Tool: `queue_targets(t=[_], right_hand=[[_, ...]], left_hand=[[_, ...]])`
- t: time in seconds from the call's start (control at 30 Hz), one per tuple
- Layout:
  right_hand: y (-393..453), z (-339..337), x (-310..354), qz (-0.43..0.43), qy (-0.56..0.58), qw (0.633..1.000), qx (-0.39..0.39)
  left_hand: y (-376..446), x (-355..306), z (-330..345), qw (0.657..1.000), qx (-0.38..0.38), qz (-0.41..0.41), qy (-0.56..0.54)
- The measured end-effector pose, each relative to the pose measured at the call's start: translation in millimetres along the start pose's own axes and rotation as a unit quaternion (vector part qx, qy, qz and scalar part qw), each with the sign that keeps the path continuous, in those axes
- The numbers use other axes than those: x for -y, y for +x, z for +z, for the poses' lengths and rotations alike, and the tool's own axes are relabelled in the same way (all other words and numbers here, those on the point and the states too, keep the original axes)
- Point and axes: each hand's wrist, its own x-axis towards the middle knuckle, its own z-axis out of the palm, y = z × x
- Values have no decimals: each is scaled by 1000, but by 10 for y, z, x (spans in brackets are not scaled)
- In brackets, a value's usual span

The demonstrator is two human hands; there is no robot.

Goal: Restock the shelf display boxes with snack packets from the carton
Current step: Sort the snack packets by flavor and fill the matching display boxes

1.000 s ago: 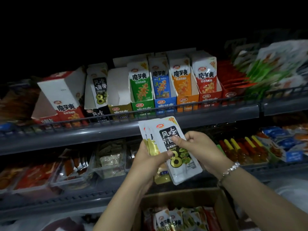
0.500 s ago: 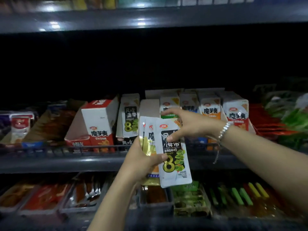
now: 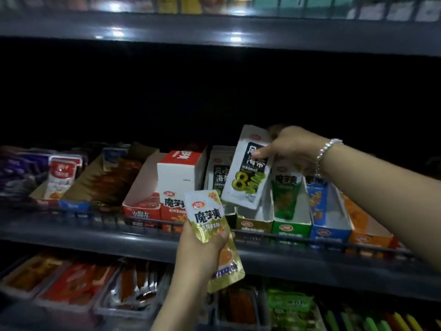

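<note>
My right hand (image 3: 290, 145) pinches the top of a white-and-black snack packet (image 3: 248, 174) marked with a big yellow 8, tilted above the gold-fronted display box (image 3: 254, 226) on the middle shelf. Behind it stands a box holding matching packets (image 3: 218, 174). My left hand (image 3: 202, 252) grips a gold snack packet (image 3: 210, 225) lower down, in front of the shelf rail. Green (image 3: 292, 229), blue (image 3: 330, 231) and orange (image 3: 368, 237) display boxes stand to the right, a red one (image 3: 176, 187) to the left. The carton is out of view.
A wire rail (image 3: 95, 219) runs along the middle shelf's front edge. More packets (image 3: 60, 177) lie on that shelf at the left. The lower shelf holds trays of red (image 3: 76, 285) and green (image 3: 293, 306) snacks. Another shelf (image 3: 214, 29) hangs overhead.
My right hand pulled the white-and-black packet off the stack and raised it toward the display boxes. My left hand keeps the gold packet. The view tilted upward, and the carton dropped out of sight.
</note>
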Motion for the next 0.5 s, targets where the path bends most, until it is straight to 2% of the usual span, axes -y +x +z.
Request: queue_targets(t=[0.07, 0.17, 0.33, 0.5], right_hand=[[143, 110, 87, 20, 30, 999, -31], [303, 258, 226, 29, 89, 995, -27], [407, 503, 366, 15, -29, 999, 26], [430, 789, 233, -26, -89, 994, 61]], left_hand=[[16, -4, 14, 1000, 5, -11, 9], [42, 12, 47, 999, 22, -41, 0], [136, 59, 61, 996, 48, -74, -31], [198, 81, 53, 995, 42, -81, -37]])
